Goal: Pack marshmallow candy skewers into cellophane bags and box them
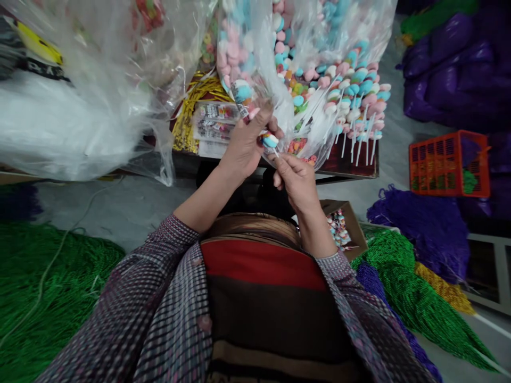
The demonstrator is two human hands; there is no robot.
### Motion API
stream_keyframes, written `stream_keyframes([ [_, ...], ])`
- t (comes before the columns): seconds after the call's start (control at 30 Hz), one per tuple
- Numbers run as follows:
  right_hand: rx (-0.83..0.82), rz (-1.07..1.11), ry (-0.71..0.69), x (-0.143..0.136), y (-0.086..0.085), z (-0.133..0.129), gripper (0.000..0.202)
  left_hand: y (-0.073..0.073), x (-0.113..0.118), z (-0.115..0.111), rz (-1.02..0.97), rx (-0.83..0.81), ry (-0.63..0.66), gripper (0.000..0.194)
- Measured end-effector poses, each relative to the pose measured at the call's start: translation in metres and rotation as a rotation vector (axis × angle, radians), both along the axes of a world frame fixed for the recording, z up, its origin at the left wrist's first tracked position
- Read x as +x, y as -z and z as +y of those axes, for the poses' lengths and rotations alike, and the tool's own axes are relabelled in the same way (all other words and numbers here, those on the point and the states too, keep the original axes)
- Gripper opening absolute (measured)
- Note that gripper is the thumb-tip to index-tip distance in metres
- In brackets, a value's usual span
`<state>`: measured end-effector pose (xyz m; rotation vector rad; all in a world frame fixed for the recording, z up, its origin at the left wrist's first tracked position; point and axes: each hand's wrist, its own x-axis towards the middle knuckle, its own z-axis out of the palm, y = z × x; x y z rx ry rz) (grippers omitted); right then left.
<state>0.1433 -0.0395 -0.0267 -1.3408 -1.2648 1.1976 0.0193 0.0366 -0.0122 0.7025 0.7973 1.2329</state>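
A marshmallow candy skewer (270, 140) with a blue and white piece at its lower end sits between my hands, tilted. My left hand (245, 141) is closed around its upper part and what looks like a clear printed wrapper (242, 109). With thumb and fingers, my right hand (297, 178) pinches the white stick at the lower end. Just left of my left hand, a stack of clear printed wrappers (217, 125) lies on the dark table (359, 167). Gold twist ties (184, 125) are beside the stack. My left fingers partly hide the candy.
Many marshmallow skewers (359, 101) lie at the table's right end, sticks toward me. Large plastic bags (72, 127) cover the left. Below my right forearm is a cardboard box (353, 229) of wrapped candies. An orange crate (449, 165) and green strands (415, 282) are on the right.
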Motion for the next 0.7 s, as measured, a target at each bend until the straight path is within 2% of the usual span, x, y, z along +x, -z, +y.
stream_keyframes([
  [0.1, 0.066, -0.082, 0.045, -0.005, 0.001, 0.000, 0.043, 0.009, 0.005, -0.009, 0.022, 0.016, 0.069, 0.022],
  [0.23, 0.106, -0.131, 0.069, -0.009, 0.008, 0.000, 0.045, 0.022, 0.010, -0.018, 0.055, 0.035, 0.148, 0.037],
  [0.37, 0.172, -0.187, 0.122, -0.004, 0.016, 0.000, 0.042, 0.033, 0.002, -0.021, 0.081, 0.099, 0.192, 0.048],
  [0.47, 0.257, -0.302, 0.207, 0.004, 0.020, 0.000, 0.040, 0.038, -0.009, -0.023, 0.171, 0.170, 0.086, 0.050],
  [0.57, 0.313, -0.420, 0.261, 0.008, 0.023, 0.002, 0.036, 0.041, -0.015, -0.025, 0.378, 0.229, -0.059, 0.040],
  [0.7, 0.314, -0.474, 0.246, 0.005, 0.022, 0.002, 0.034, 0.041, -0.016, -0.025, 0.509, 0.300, -0.102, 0.028],
])
